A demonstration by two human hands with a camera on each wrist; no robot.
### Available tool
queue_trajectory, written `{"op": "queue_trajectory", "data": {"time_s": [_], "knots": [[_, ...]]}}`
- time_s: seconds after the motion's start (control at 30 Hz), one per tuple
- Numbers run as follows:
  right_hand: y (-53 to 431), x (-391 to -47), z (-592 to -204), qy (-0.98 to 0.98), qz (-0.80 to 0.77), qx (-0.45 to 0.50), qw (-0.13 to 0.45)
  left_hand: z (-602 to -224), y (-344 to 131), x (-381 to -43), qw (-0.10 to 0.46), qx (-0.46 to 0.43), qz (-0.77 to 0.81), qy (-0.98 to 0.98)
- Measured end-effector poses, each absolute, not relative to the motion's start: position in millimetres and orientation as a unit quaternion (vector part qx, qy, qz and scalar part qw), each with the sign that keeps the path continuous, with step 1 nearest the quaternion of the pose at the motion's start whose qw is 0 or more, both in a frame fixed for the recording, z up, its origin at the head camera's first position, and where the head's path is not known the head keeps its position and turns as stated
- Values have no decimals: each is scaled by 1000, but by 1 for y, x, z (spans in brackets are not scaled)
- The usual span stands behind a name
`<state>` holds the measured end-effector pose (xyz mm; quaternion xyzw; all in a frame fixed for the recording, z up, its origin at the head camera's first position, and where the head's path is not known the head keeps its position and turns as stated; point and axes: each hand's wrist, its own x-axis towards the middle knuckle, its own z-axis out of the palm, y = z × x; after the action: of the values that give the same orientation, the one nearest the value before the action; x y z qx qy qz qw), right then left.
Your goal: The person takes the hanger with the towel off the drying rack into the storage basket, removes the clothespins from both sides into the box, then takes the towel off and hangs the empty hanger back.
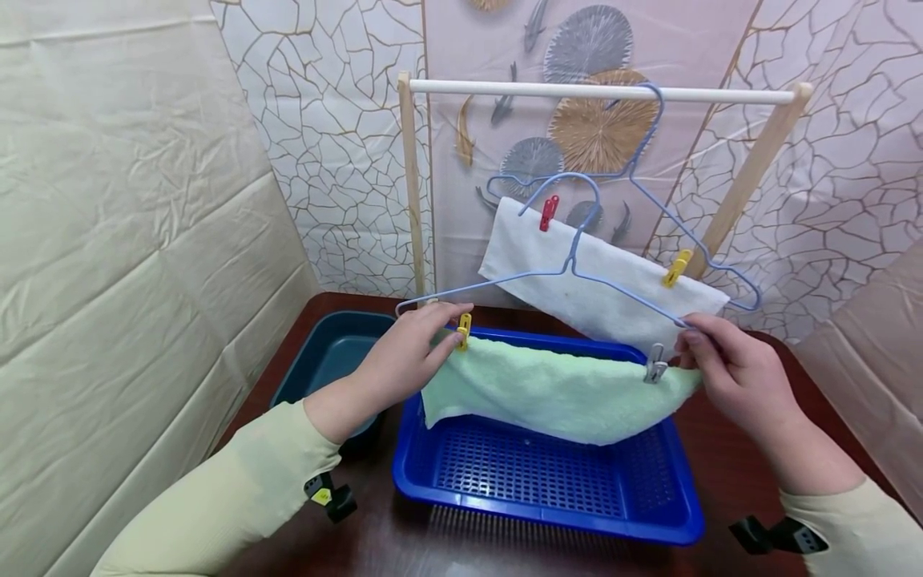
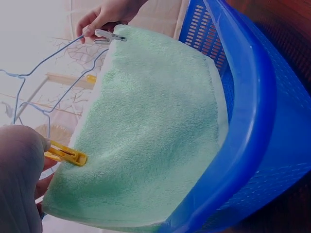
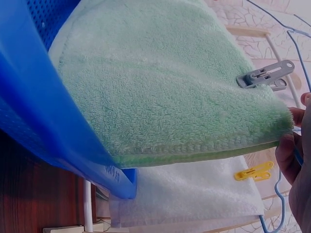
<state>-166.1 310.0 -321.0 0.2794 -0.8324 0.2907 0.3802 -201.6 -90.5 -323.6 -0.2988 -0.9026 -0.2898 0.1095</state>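
A light green towel [image 1: 548, 385] hangs from a blue hanger [image 1: 534, 275], its lower part over the blue basket [image 1: 548, 513]. A yellow clothespin [image 1: 465, 328] clips it on the left, a grey clothespin [image 1: 654, 365] on the right. My left hand [image 1: 404, 349] is at the hanger's left end, thumb and forefinger pinching the yellow clothespin; its other fingers are partly hidden behind the towel in the left wrist view. With my right hand [image 1: 750, 377] I pinch the hanger's right end, beside the towel's corner [image 3: 284, 124].
Behind, a second blue hanger [image 1: 674, 220] hangs on a white rod [image 1: 505, 86] with wooden posts. It carries a white towel [image 1: 577, 276] held by red [image 1: 550, 213] and yellow clothespins [image 1: 678, 268]. A dark teal basin [image 1: 306, 365] stands left of the basket on the brown table [image 1: 404, 533].
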Motion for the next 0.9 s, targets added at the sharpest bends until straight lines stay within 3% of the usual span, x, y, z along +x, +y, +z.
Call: {"op": "queue_trajectory", "data": {"time_s": [0.4,0.9], "knots": [[313,-163,-321,-834,286,278,381,-315,-88,-197,61,-266,-312,-910],[313,-162,-323,-837,289,272,376,-318,-89,-194,94,-274,-313,-905]]}}
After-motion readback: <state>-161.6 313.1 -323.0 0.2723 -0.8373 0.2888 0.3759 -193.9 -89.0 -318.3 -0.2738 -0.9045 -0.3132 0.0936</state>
